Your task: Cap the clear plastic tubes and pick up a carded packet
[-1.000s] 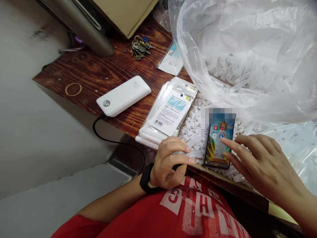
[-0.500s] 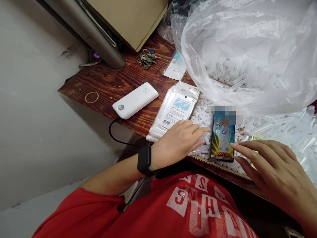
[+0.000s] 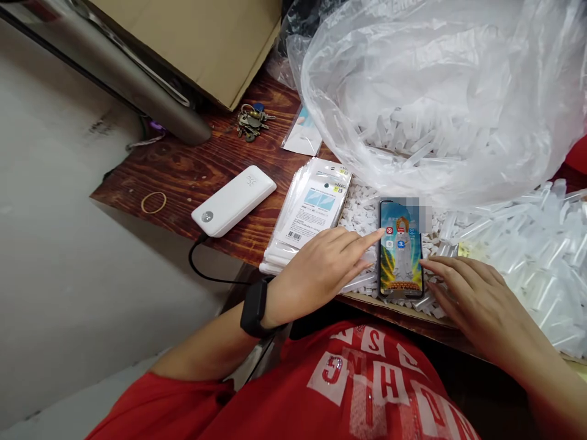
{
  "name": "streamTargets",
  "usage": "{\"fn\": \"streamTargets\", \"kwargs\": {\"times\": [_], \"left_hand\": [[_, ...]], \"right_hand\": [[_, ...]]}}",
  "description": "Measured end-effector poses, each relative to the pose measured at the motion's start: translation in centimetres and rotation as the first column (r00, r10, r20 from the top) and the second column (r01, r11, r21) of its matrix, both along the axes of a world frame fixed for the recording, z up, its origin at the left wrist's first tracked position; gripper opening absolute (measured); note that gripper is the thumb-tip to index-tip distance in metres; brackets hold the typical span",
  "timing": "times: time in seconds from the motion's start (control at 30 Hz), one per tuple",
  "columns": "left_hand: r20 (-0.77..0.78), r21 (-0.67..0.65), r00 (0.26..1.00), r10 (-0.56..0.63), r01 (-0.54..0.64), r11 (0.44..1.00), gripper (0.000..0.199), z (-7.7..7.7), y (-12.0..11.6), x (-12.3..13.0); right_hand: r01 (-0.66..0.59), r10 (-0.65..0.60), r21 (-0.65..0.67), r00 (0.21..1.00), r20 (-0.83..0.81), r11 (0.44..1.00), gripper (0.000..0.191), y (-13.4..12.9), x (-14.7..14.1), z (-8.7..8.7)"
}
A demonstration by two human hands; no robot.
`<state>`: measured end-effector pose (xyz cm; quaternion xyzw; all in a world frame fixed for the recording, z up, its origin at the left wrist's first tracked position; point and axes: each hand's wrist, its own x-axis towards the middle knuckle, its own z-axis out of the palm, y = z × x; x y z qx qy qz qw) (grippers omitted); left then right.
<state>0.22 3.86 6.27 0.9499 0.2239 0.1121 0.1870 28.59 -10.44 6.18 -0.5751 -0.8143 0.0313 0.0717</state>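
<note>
A smartphone (image 3: 400, 263) with its screen lit lies on a bed of small white plastic pieces (image 3: 362, 211). My left hand (image 3: 321, 269), with a black watch band (image 3: 255, 307) at the wrist, reaches its stretched index finger to the phone's left edge. Its other fingers are loosely bent and grip nothing. On the opposite side, my right hand (image 3: 481, 293) has its fingers apart, the index fingertip by the phone's right edge; I cannot tell whether it touches. Beyond my left hand, a stack of clear printed packets (image 3: 309, 208) lies on the wooden table (image 3: 229, 143).
A white power bank (image 3: 233, 201) with a black cable, a rubber band (image 3: 153, 202) and keys (image 3: 252, 121) lie to the left. A cardboard box (image 3: 206, 49) stands behind. A large clear plastic bag (image 3: 413, 73) fills the back right, with translucent plastic tubes (image 3: 527, 269) in front.
The view has shifted slightly. My left index finger has come from beside the phone to its left edge. My right hand stays at the phone's right side.
</note>
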Motion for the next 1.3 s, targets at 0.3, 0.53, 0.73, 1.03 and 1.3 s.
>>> {"fn": "streamTargets", "kwargs": {"times": [0.3,0.53,0.73,1.03,1.3], "left_hand": [[0.243,-0.156,0.969,0.05,-0.012,0.988,0.049,0.1,0.0,0.2],[0.171,0.181,0.985,-0.002,-0.03,0.983,0.036,2.3,7.1,2.9],[-0.065,0.417,0.983,0.17,-0.128,0.9,0.027,2.8,16.5,9.5],[-0.107,0.327,0.967,0.23,-0.184,0.927,0.021,-1.2,21.2,12.4],[0.058,0.186,0.974,0.219,-0.226,0.956,0.039,2.6,17.0,11.0]], "right_hand": [[0.033,-0.034,-0.011,0.998,-0.046,0.999,0.032,1.2,0.5,-0.8],[0.038,-0.038,0.008,0.999,-0.03,0.999,0.033,1.4,0.8,-1.8],[0.076,-0.074,0.094,0.997,-0.022,0.993,0.029,2.1,0.1,-1.9],[0.297,-0.265,0.128,0.939,-0.219,0.946,0.027,-0.8,1.0,-0.2],[0.551,-0.378,0.217,0.761,-0.527,0.806,0.027,-2.5,0.8,-0.7]]}}
